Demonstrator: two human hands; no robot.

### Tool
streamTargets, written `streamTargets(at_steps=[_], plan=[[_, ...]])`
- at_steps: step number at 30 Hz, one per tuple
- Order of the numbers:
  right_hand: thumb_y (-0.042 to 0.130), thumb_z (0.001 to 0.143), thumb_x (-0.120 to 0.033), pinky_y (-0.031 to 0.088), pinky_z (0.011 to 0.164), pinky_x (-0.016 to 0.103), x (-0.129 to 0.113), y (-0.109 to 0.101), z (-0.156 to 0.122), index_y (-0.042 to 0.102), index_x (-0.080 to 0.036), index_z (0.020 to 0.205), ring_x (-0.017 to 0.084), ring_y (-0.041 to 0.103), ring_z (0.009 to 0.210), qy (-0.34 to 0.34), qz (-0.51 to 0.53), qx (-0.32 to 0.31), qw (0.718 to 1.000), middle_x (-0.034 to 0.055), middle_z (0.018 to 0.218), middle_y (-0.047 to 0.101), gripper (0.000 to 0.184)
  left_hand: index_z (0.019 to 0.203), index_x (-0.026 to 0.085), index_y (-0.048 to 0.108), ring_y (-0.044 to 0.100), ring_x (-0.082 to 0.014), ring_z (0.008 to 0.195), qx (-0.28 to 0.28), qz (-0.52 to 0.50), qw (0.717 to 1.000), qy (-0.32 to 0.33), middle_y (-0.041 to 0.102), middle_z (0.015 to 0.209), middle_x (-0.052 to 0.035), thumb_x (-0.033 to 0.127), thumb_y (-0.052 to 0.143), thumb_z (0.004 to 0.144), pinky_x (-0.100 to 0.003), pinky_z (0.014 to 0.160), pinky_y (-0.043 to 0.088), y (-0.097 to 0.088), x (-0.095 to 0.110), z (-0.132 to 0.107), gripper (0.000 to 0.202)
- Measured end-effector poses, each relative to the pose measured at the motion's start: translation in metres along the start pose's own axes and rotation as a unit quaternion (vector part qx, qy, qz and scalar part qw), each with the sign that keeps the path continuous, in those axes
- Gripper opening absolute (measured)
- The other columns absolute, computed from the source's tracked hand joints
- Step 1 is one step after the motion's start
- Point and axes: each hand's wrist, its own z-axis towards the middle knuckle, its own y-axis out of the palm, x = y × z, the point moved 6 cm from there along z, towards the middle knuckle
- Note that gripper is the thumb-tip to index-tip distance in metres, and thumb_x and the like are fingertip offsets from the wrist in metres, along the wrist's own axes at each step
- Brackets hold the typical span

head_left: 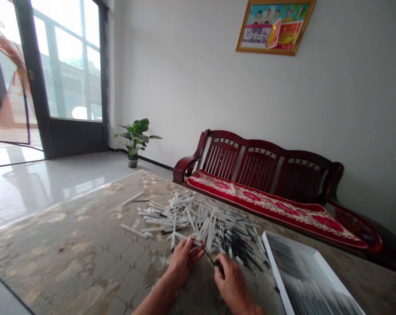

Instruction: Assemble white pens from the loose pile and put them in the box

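A thin dark rod (209, 257) apparently meets a pale tube (197, 243) above the table (96, 267); the left hand (182, 259) pinches the tube, the right hand (230, 280) curls closed round the rod's end; beyond, white tubes (190, 218) and dark pieces (239, 243) lie loose, so much seems left; the white box (311, 262) already holds many slim rods (316, 295).

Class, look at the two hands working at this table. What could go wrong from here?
The thin dark piece spanning the left hand and right hand might slip or bend, being slender.
The loose white tubes lie at many angles, so a brush could roll some.
The white box sits close to the right hand, which could bump it.
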Motion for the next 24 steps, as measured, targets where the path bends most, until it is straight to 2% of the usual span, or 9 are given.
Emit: streamTargets(at_steps=[9,13,17,21,24], plan=[[0.042,0.080,-0.007,0.045,0.077,0.024,0.006,-0.003,-0.006,0.061,-0.022,0.087,0.016,0.064,0.084,-0.028,0.033,0.025,0.999,0.0040,0.088,0.068,0.025,0.078,0.016,0.053,0.072,-0.0164,0.062,0.016,0.019,1.000,0.013,0.074,0.076,-0.0079,0.021,0.055,0.091,-0.029,0.063,0.061,0.000,0.001,-0.003,0.015],[0.044,0.080,-0.005,0.046,0.077,0.023,0.006,-0.004,-0.008,0.061,-0.023,0.085,0.016,0.065,0.084,-0.031,0.038,0.037,0.998,0.0029,0.087,0.068,0.025,0.078,0.016,0.053,0.073,-0.0172,0.063,0.030,0.034,0.999,0.011,0.074,0.076,-0.0092,0.021,0.060,0.088,-0.027,0.059,0.060,0.000,0.000,-0.002,0.014],[0.046,0.081,-0.005,0.045,0.075,0.022,0.009,-0.012,-0.009,0.063,-0.023,0.085,0.015,0.064,0.082,-0.040,0.015,0.044,0.998,0.0015,0.086,0.068,0.025,0.080,0.018,0.052,0.074,-0.0182,0.067,0.011,0.087,0.996,0.015,0.074,0.079,-0.0076,0.027,0.065,0.085,-0.028,0.059,0.060,0.003,0.001,-0.004,0.017],[0.047,0.085,-0.010,0.044,0.076,0.023,0.006,-0.024,-0.010,0.065,-0.024,0.088,0.016,0.064,0.085,-0.047,-0.014,0.053,0.997,0.0016,0.090,0.067,0.023,0.082,0.018,0.054,0.073,-0.0167,0.063,-0.029,0.173,0.985,-0.004,0.074,0.078,-0.0056,0.034,0.067,0.083,-0.026,0.058,0.058,0.018,-0.004,-0.013,0.021],[0.048,0.086,-0.013,0.045,0.079,0.024,-0.005,-0.033,-0.009,0.066,-0.024,0.089,0.017,0.064,0.088,-0.063,0.022,0.058,0.996,0.0019,0.091,0.068,0.021,0.081,0.017,0.055,0.071,-0.0147,0.058,-0.046,0.179,0.982,-0.033,0.073,0.073,-0.0038,0.034,0.067,0.082,-0.025,0.057,0.057,0.032,-0.013,-0.023,0.021]])
